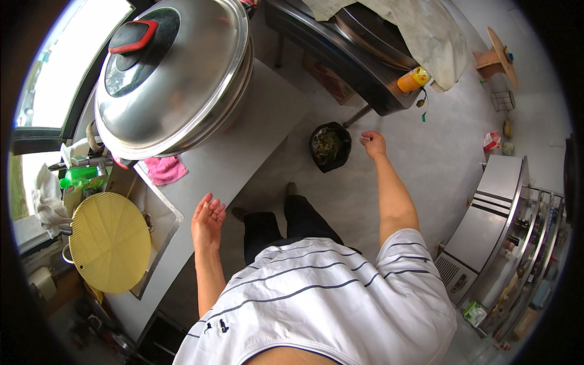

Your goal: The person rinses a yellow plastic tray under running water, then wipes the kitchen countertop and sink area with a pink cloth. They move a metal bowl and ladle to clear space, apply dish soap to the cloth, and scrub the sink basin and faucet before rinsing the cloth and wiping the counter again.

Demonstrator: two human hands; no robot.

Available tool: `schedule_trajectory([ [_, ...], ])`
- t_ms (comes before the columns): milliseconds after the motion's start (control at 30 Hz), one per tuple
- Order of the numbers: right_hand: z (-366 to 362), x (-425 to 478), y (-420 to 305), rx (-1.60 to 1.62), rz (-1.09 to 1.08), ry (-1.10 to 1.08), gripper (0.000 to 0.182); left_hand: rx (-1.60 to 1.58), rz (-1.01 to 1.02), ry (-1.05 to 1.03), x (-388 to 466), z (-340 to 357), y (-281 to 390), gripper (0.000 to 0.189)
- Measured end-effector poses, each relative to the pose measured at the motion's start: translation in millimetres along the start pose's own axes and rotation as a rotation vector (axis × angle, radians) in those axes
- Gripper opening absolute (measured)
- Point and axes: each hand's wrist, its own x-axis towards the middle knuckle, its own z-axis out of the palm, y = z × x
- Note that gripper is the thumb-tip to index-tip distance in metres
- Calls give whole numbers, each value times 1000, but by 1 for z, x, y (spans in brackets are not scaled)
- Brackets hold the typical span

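Note:
My left hand is raised palm up beside the counter's edge, its fingers slightly curled and nothing in it. Over the floor at the right, my right hand hangs with its fingers bent; whether something small is between them cannot be told. Just left of it on the floor stands a black-lined bin with green plant scraps inside. A large steel pan with a domed lid sits on the grey counter, and a pink cloth lies at its near side.
At the left, a round yellow ribbed board lies over the sink, near a green bottle. A dark metal table with an orange can stands ahead. A steel refrigerator and shelves line the right side.

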Motion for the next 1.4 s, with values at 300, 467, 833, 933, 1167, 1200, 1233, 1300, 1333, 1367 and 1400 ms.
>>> schedule_trajectory([
  [300,-11,-2,-19,60,109,21,19,-16,8,24,-2,-7,-2,37],
  [467,-11,-10,-38,61,1,57,17,-19,44,36,-6,-9,0,38],
  [833,45,-229,-303,174,-846,-390,22,-76,69,95,-38,-101,31,35],
  [933,84,-270,-364,156,-1023,-655,28,-87,86,119,-48,-116,27,33],
  [1167,270,-313,-496,-9,-1212,-476,73,-114,126,190,-68,-213,49,32],
  [1200,297,-317,-511,-73,-1115,-462,80,-123,132,202,-72,-231,55,32],
  [1233,325,-319,-524,-139,-1018,-444,88,-133,138,213,-75,-249,58,32],
  [1300,374,-326,-546,-325,-868,-343,95,-176,177,258,-83,-292,66,30],
  [1333,390,-331,-555,-351,-886,-239,93,-200,185,296,-89,-312,69,30],
  [1367,405,-333,-562,-376,-901,-133,91,-222,192,333,-94,-332,73,30],
  [1400,418,-337,-571,-385,-904,-99,88,-237,209,367,-98,-352,77,30],
])
